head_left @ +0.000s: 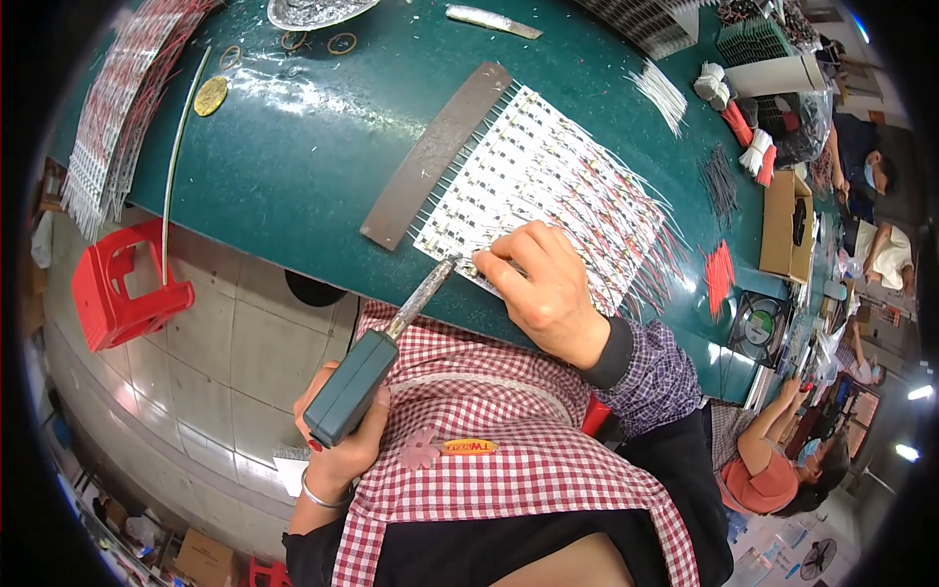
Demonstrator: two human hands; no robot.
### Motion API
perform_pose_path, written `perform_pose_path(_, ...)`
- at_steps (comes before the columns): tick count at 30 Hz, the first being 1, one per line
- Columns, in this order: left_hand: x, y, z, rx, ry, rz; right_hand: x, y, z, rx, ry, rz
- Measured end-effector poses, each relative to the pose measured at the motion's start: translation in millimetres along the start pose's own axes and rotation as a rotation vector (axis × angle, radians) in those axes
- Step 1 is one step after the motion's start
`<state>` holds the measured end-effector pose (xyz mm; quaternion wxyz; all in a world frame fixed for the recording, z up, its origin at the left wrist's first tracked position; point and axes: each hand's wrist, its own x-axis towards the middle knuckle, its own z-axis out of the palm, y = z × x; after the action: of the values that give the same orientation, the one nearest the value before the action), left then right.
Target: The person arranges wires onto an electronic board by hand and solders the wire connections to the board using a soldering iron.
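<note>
My left hand [360,445] is wrapped round the dark green handle of a soldering iron [348,389]. Its metal barrel points up and right, the tip at the lower left edge of a white circuit board panel [494,166]. Rows of small black parts sit on the panel, and thin red and white wires run off its right side. Over the panel's near edge, my right hand [550,293] has thumb and index finger pinched close to the iron's tip; what they hold is too small to make out. A flat brown bar [430,161] lies along the panel's left side.
Bundles of white wires [660,96], black wires [721,186] and red wires [719,277] lie to the right on the green table [284,166]. A small fan [758,326] stands beyond them. A red stool [122,284] is at left; co-workers sit at right.
</note>
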<state>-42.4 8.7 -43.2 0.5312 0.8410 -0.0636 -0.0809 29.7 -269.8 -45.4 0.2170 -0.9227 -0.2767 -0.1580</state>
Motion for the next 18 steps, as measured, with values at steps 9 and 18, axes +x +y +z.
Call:
perform_pose_path(9, -16, -15, -1, -0.058, 0.006, -0.149, 1, -1, 0, -0.015, -0.002, -0.011)
perform_pose_path(18, -9, -10, 2, -0.075, 0.051, -0.011, 0, -1, 2, 0.01, 0.009, 0.02)
